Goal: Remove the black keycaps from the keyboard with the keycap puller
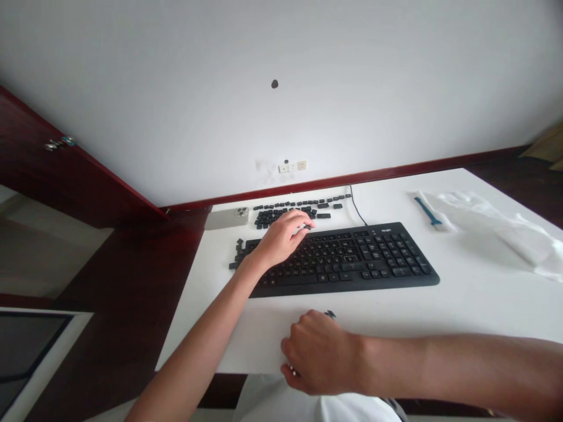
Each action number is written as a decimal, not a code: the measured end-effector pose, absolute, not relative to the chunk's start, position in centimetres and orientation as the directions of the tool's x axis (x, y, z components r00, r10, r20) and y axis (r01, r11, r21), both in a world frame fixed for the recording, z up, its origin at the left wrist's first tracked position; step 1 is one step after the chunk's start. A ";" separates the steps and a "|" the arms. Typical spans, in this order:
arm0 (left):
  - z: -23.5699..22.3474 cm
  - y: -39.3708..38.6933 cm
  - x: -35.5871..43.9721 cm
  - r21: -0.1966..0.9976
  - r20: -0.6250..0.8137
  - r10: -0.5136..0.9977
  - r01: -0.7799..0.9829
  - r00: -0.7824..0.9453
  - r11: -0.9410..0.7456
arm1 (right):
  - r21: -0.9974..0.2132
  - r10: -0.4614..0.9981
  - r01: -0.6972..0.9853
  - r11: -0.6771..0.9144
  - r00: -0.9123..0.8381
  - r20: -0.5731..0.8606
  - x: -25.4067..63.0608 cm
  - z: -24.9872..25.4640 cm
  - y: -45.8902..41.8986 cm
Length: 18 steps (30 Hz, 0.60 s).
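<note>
My left hand (284, 237) is over the upper edge of a black keyboard (290, 280), its thumb and fingers closed on a small black keycap (307, 227). Loose black keycaps (268, 218) lie behind that hand, in a cluster and a long row. My right hand (321, 354) is curled into a fist at the front edge of the table. A small dark and whitish bit shows by its thumb, too small to name. Just beyond its knuckles is a small dark piece (330, 315). Many keys are in place on the keyboard; my left hand and forearm hide some of its left part.
More keycaps (238, 252) sit at the keyboard's left end. A phone (226, 218) lies at the back left of the white table (466, 310). On the right are a blue brush (427, 211) and crumpled clear plastic (505, 225). A cable (357, 208) runs backward from the keyboard.
</note>
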State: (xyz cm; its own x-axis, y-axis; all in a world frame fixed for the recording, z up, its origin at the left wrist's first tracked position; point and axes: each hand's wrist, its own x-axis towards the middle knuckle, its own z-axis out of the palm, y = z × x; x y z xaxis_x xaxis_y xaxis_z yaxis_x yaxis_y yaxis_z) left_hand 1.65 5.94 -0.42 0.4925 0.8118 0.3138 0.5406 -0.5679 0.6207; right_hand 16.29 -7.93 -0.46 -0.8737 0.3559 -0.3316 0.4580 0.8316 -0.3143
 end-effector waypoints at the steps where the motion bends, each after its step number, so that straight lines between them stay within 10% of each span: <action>1: -0.4 6.8 1.7 0.605 0.333 0.815 0.556 0.473 -0.570 | -0.311 0.361 0.461 0.831 -0.873 -0.329 16.3 -0.5 -7.9; 18: -4.4 9.7 0.7 0.373 0.304 0.849 0.766 0.433 -0.524 | -0.318 0.315 0.438 0.841 -0.874 -0.370 16.1 0.0 -7.4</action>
